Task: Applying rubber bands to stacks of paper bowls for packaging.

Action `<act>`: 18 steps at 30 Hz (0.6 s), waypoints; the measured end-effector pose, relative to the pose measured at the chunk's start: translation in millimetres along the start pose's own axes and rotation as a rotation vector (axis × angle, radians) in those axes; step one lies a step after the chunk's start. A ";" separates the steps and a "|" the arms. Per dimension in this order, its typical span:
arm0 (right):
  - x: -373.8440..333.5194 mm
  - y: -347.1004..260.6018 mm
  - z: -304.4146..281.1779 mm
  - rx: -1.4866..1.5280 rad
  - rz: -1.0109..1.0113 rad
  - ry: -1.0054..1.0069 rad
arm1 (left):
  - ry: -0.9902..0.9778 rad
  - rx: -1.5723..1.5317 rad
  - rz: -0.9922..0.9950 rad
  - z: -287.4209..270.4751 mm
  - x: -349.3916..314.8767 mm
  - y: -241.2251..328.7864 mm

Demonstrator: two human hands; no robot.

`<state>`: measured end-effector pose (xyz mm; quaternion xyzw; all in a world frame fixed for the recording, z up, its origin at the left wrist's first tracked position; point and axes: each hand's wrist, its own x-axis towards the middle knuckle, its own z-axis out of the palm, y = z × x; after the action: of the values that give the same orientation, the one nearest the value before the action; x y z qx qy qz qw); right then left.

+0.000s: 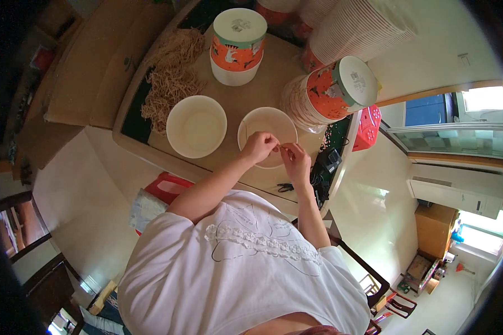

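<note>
Left hand (258, 148), right hand (297, 162): fingertips pinched, held item unclear | above round white tub (286, 125) | second white tub (197, 127), tangled tan shreds (175, 72) beside

- A hand could pass over the bench (278, 72) between the far orange container (236, 57) and the orange-topped stack (325, 96) on the right.
- Only a narrow gap parts the left white tub (197, 126) from the right white tub (269, 119).
- The left hand (260, 147) and right hand (297, 162) obstruct the right white tub's near side.
- Shredded filler (172, 72) crowds the far left.
- A black device (331, 161) occupies the right edge.
</note>
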<state>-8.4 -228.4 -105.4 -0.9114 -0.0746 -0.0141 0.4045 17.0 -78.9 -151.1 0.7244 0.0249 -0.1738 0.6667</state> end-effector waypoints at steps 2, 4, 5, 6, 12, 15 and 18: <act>-0.6 -0.4 0.4 0.021 0.001 0.011 | -0.017 -0.175 -0.158 -1.1 -1.5 8.8; -1.0 -2.0 0.3 0.032 -0.007 0.042 | -0.018 -0.162 -0.150 -1.3 -1.4 10.6; -1.5 -2.1 0.4 0.032 -0.008 0.042 | -0.019 -0.149 -0.143 -1.7 -1.5 11.9; -2.1 -2.0 0.5 0.029 0.003 0.045 | -0.019 -0.149 -0.142 -2.5 -1.3 13.2; -3.7 -4.7 2.1 0.055 0.015 0.039 | -0.030 -0.005 -0.052 0.9 1.4 1.5; -4.4 -0.8 2.5 0.055 0.022 0.041 | 0.015 0.033 -0.015 6.6 1.2 2.5; -4.6 -1.2 1.6 0.043 0.012 0.041 | 0.114 0.103 0.065 10.6 0.5 0.9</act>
<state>-13.2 -227.0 -106.0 -0.9024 -0.0611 -0.0287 0.4257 15.4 -89.5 -150.9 0.7668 0.0302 -0.1116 0.6314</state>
